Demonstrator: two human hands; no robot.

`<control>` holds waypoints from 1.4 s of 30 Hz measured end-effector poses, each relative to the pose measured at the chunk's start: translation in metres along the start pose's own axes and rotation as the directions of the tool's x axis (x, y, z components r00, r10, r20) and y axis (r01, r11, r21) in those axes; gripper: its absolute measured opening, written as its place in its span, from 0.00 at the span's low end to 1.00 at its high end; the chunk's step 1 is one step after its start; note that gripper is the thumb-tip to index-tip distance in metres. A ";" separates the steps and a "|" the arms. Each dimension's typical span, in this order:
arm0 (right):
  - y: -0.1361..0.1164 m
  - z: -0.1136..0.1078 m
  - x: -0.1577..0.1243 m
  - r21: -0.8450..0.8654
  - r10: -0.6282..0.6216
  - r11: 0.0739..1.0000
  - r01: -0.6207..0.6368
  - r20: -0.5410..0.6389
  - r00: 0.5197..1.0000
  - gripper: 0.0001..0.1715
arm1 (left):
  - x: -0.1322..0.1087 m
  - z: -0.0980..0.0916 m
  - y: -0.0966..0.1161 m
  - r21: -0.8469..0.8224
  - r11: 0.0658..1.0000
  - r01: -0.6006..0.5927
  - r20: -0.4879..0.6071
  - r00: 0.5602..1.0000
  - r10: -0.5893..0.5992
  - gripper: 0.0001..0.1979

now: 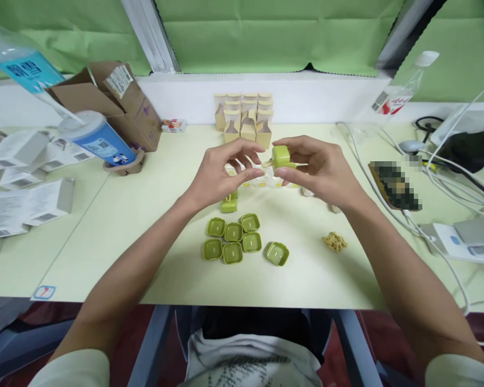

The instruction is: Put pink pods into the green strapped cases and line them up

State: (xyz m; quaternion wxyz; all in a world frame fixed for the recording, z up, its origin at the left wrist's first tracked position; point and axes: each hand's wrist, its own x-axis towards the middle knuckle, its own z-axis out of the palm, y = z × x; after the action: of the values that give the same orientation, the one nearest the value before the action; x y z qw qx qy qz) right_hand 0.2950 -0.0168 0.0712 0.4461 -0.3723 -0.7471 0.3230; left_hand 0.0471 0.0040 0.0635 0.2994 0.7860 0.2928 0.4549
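My right hand (320,169) pinches a small green square plastic piece (281,156) held above the table, with a thin pale stick poking out of its left side. My left hand (220,174) is curled beside it, thumb and fingers meeting at the stick's end near a clear plastic bag (266,180). Below the hands lie several green square shells (234,239) in a cluster, one more (277,253) set apart to the right, and another green part (229,205) under the left hand.
Small tan cartons (245,119) stand in rows at the back. A little heap of tan bits (335,242) lies right. An open cardboard box (116,102), a blue cup (99,138), white leaflets and boxes (28,201) are left. Cables and a water bottle (399,91) are right.
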 end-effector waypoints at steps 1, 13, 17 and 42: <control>0.000 -0.002 0.000 0.077 0.038 0.996 -0.039 0.012 0.999 0.33 | 0.000 -0.001 0.000 0.069 0.994 -0.090 -0.005 0.996 0.090 0.24; -0.005 0.007 0.000 0.303 0.143 0.939 -0.166 0.097 0.985 0.30 | -0.001 0.002 0.006 0.019 0.998 -0.052 0.118 0.992 0.049 0.20; -0.003 0.009 0.000 0.348 0.168 0.915 -0.204 0.132 0.977 0.27 | -0.001 -0.002 0.012 -0.164 0.972 0.169 0.286 0.951 -0.117 0.23; 0.037 0.027 -0.002 0.017 0.098 0.995 -0.103 0.193 0.976 0.26 | 0.009 -0.062 0.002 0.533 0.823 0.194 0.373 0.820 -0.434 0.20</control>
State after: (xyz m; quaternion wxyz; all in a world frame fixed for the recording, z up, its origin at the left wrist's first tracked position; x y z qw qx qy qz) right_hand 0.2814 -0.0035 0.0292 0.3600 -0.3705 -0.7626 0.3894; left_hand -0.0042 0.0220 0.0955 0.2346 0.8604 0.4406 0.1030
